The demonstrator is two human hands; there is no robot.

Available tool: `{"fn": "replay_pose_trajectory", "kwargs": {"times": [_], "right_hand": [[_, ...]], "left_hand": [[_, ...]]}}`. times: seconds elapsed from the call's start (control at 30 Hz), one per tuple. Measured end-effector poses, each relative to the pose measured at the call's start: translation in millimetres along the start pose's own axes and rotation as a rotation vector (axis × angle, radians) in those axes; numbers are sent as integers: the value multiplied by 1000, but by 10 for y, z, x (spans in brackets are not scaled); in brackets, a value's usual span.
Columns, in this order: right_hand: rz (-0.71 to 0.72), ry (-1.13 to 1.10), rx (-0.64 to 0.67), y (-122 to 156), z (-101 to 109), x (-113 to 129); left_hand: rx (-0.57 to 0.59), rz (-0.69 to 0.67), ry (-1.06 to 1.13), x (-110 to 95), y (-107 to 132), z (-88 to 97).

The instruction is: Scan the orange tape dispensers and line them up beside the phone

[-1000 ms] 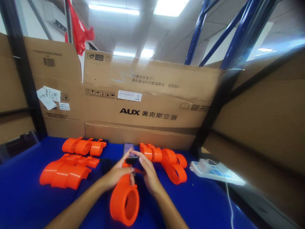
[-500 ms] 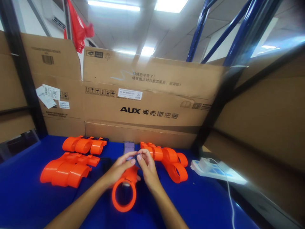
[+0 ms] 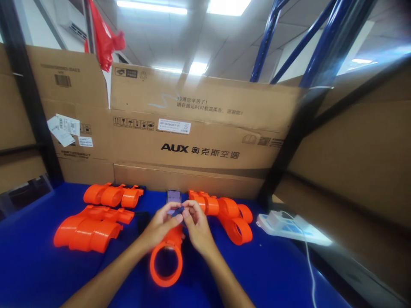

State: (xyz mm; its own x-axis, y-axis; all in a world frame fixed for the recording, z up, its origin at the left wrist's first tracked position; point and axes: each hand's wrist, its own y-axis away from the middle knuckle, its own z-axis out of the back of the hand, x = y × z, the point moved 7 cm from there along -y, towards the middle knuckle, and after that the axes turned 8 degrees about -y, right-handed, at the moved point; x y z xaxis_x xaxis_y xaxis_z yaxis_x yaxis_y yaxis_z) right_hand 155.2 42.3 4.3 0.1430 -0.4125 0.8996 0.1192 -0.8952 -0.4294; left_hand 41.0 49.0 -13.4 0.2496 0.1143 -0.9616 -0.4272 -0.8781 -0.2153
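My left hand (image 3: 159, 225) and my right hand (image 3: 199, 229) meet at the middle of the table. Both are closed, fingertips pinching a small dark blue piece (image 3: 178, 211) between them. Its exact kind cannot be made out. Just below the fingers is an orange plastic part (image 3: 174, 236) with a large round ring at its near end, the open ring facing me. The hands partly cover its far end, and some lower fingers of my right hand are behind it. Whether they grip it is hard to see. Behind my fingertips lies a phone (image 3: 174, 195) with a lit screen.
Orange ring-shaped parts lie in a back-left row (image 3: 112, 195), a front-left row (image 3: 88, 233) and a right group (image 3: 236, 218) on the blue tabletop (image 3: 276, 273). A white power strip (image 3: 298, 229) with a cable sits at right. Cardboard walls (image 3: 199, 171) enclose the back and sides.
The fingertips have shifted slightly on the small dark blue piece, which now shows more. My right hand's lower fingers show less beside the orange part. The view has moved a little.
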Motion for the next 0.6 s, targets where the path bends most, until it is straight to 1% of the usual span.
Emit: {"fn": "replay_pose_trajectory", "kwargs": {"times": [0.1, 0.17, 0.23, 0.3, 0.37, 0.47, 0.6], "right_hand": [[65, 234, -17, 1, 132, 110], [103, 496, -30, 11, 247, 178], [98, 783, 19, 38, 319, 187], [68, 956, 95, 83, 357, 149], [35, 1027, 167, 133, 363, 92], [-16, 1042, 242, 184, 346, -2], [-49, 1000, 244, 189, 362, -65]], "left_hand": [[-55, 30, 59, -17, 6, 52], [-77, 61, 116, -12, 4, 92], [-118, 76, 170, -5, -8, 151], [-172, 88, 212, 9, -26, 217], [-215, 100, 235, 26, -44, 272], [-233, 100, 251, 34, -60, 317], [-210, 60, 259, 6, -49, 313]]}}
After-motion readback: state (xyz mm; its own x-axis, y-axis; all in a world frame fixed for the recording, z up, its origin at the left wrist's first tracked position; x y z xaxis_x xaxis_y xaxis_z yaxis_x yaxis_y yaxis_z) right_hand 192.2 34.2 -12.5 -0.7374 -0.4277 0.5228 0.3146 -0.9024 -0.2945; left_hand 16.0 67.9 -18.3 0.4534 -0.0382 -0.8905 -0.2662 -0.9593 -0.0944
